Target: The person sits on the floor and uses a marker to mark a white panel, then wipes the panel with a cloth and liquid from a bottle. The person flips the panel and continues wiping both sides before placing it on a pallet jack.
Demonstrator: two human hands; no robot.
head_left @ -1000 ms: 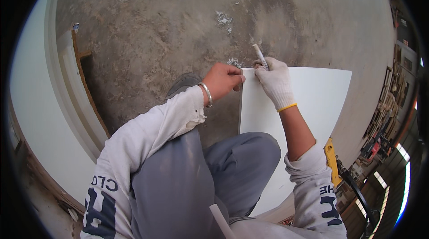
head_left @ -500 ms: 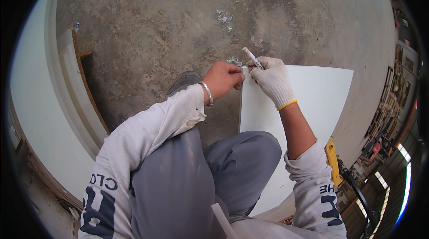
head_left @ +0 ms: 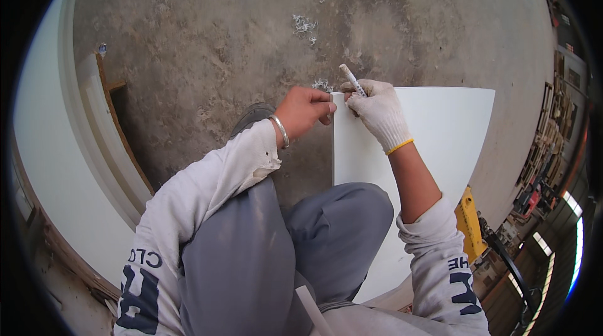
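A large white panel (head_left: 433, 141) lies under and beside my right hand, its far left corner between my two hands. My right hand (head_left: 380, 110), in a white knit glove with a yellow cuff edge, is closed around a white pen (head_left: 352, 79). The pen slants up and to the left; its lower end is hidden by my fingers, near the panel's far edge. My bare left hand (head_left: 303, 111), with a silver bracelet (head_left: 280, 132) at the wrist, has its fingers pinched together at the panel's left edge by the corner. What lies between them is hidden.
Stained concrete floor (head_left: 207, 53) spreads ahead, with white fibre scraps (head_left: 304, 27) on it. At left stand long pale boards (head_left: 53, 147) with a brown-edged piece (head_left: 113, 103). A yellow tool or machine part (head_left: 470, 223) sits at right, before stacked wood pieces (head_left: 546, 135).
The view has shifted slightly, so hands and panel appear a little further left. My left fingertips show less over the panel's edge; my right hand keeps its grip on the pen.
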